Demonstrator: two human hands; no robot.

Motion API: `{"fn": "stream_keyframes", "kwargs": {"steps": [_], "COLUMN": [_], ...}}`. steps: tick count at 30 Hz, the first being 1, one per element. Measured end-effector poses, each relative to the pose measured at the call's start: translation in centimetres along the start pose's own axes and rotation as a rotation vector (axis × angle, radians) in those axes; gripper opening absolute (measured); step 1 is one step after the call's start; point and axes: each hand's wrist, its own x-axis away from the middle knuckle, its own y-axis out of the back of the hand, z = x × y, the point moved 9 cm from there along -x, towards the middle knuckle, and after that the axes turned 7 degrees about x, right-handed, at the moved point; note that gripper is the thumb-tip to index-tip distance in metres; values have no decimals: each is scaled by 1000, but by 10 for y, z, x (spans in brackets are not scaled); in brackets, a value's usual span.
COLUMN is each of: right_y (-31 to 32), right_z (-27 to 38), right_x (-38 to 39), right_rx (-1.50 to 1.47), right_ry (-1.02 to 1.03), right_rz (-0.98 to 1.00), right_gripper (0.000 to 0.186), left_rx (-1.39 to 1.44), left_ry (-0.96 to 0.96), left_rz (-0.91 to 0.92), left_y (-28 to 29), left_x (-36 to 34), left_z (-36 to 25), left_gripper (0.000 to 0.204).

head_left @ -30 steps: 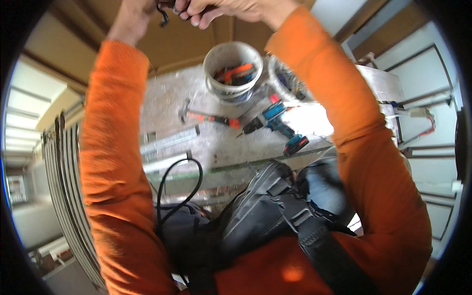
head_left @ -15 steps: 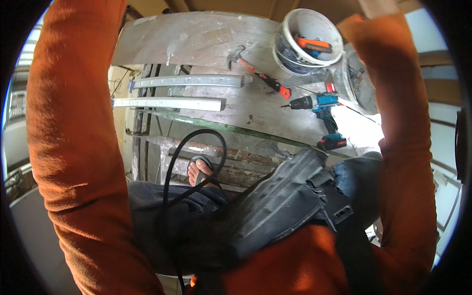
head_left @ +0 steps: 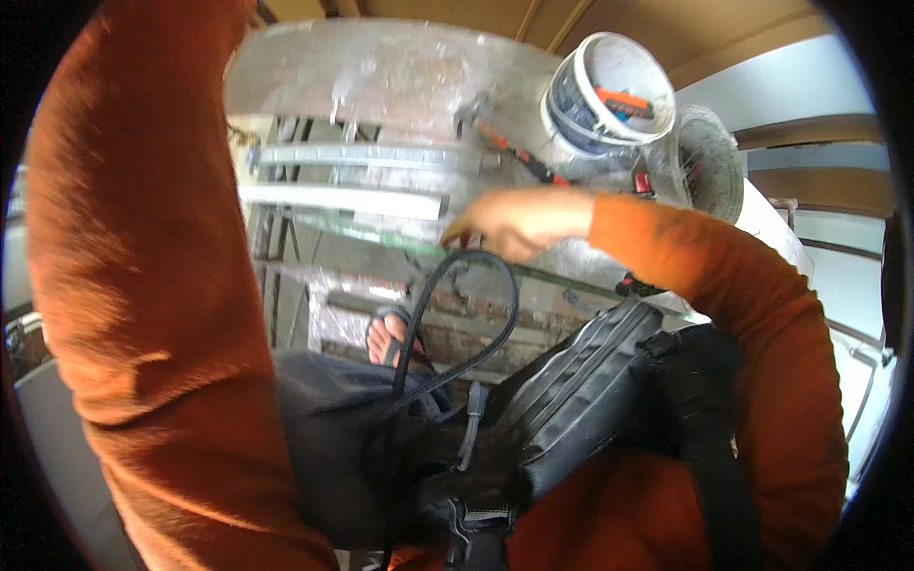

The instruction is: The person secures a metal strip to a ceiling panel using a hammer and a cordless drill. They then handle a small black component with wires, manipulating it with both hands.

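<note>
My right hand [head_left: 522, 223], blurred by motion, reaches across the worn plank [head_left: 400, 67], just right of the near metal profile [head_left: 347, 200]. Its fingers are bent downward, and I cannot make out whether anything is between them. A second metal profile [head_left: 371, 157] lies parallel behind the first. Beyond my hand rests a hammer [head_left: 524, 157] with a red and black handle. The cordless drill is mostly covered by my right forearm; only its black and red battery [head_left: 636, 285] shows. My left arm [head_left: 152, 247] is raised, and its hand is beyond the upper edge.
A white bucket [head_left: 562, 119] holding an orange-handled tool stands at the back right, beside a grey bucket [head_left: 716, 171]. A black cable loop [head_left: 514, 305] hangs before me. My sandaled foot [head_left: 386, 335] is below, and a black bag [head_left: 581, 371] lies against my body.
My right arm has come down from above into view, bringing the hand over the plank and covering most of the drill. My left arm stays raised. The cable loop appears farther right.
</note>
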Motion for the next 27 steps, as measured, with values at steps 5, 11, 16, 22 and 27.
{"fn": "stream_keyframes", "kwargs": {"steps": [5,11,16,22,27], "right_y": [152,282,284,284,285], "right_z": [-4,38,73,66,62], "right_x": [61,229,269,292,308], "right_rx": [-174,-482,-454,-562,-525], "right_ry": [-34,304,289,429,438], "right_rz": [-849,-1630,-1638,-1629,-1657], "right_gripper": [22,12,18,24,25], "left_rx": [371,1050,1071,818,745], "left_ry": [-74,-154,-284,-293,-438], "left_rz": [258,310,529,215,28], "left_y": [-7,-43,-82,-76,-77], "left_x": [-25,-59,-63,-89,-102], "left_z": [-12,-18,-46,-46,-54], "left_gripper": [60,91,65,55,44]}}
